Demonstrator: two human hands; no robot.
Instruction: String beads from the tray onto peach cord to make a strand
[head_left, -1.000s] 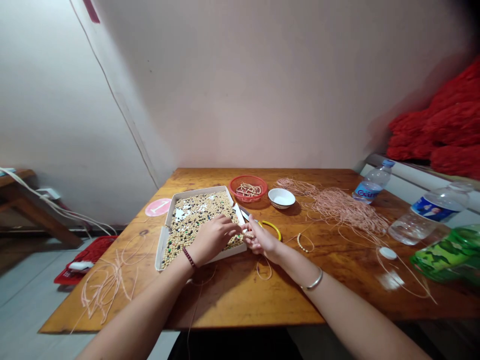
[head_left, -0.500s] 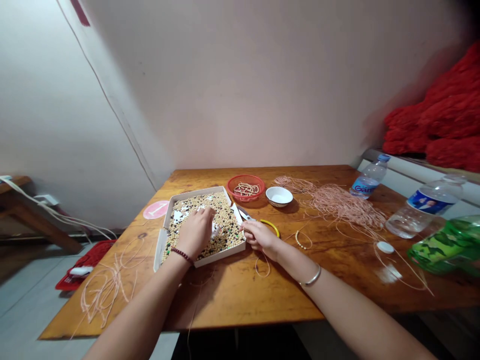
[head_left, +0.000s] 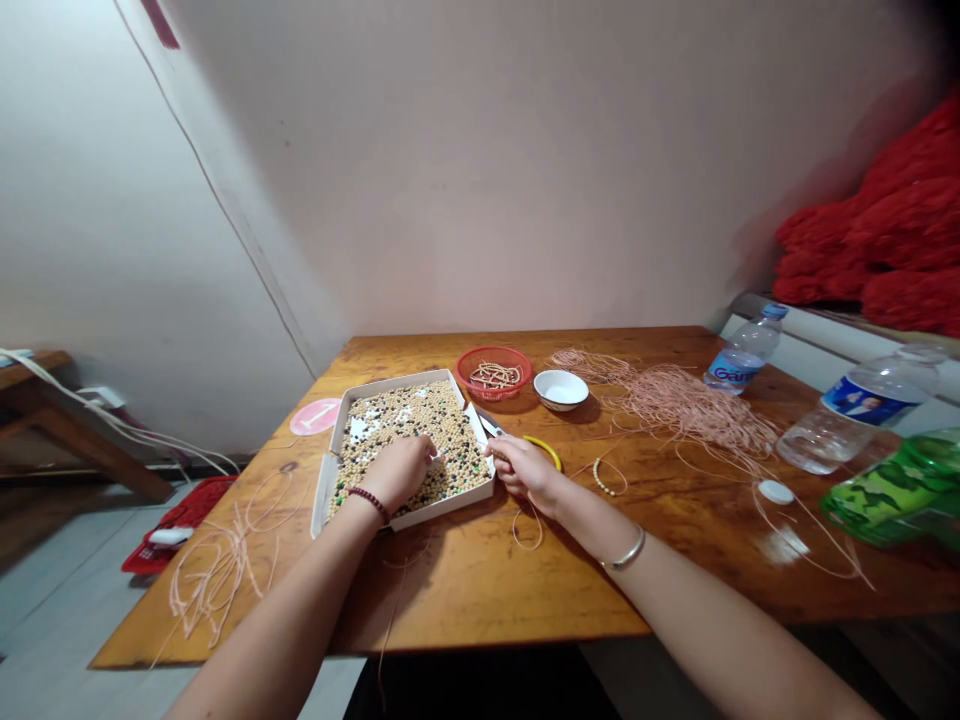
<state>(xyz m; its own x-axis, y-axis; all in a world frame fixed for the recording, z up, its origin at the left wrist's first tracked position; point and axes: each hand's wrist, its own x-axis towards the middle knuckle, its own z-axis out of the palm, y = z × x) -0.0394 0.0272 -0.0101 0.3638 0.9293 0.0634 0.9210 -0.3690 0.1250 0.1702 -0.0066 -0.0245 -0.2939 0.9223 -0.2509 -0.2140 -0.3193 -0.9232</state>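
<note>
A white box lid (head_left: 444, 513) holds a layer of tan, black and green beads (head_left: 450, 432). My left hand (head_left: 402, 474) is down among the beads, fingers bent and pressed together; whatever is at the fingertips is too small to make out. Beside the lid's right edge, my right hand (head_left: 525, 474) is closed in a pinch on a thin pink cord (head_left: 528, 545), which loops down below it. Scissors with a yellow handle (head_left: 553, 452) lie behind my right hand, partly hidden. A short beaded string (head_left: 600, 478) rests to the right.
Behind the lid stand a red basket (head_left: 495, 392) with strung beads and a white bowl (head_left: 561, 389). Pink cords (head_left: 675, 405) spread to the right, near plastic bottles (head_left: 851, 410) and a white cap (head_left: 775, 492). More cords (head_left: 225, 570) lie at the left.
My left hand has lowered into the beads and moved slightly right, its fingers curling in. My right hand keeps its pinch beside the lid. The whole view has shifted slightly.
</note>
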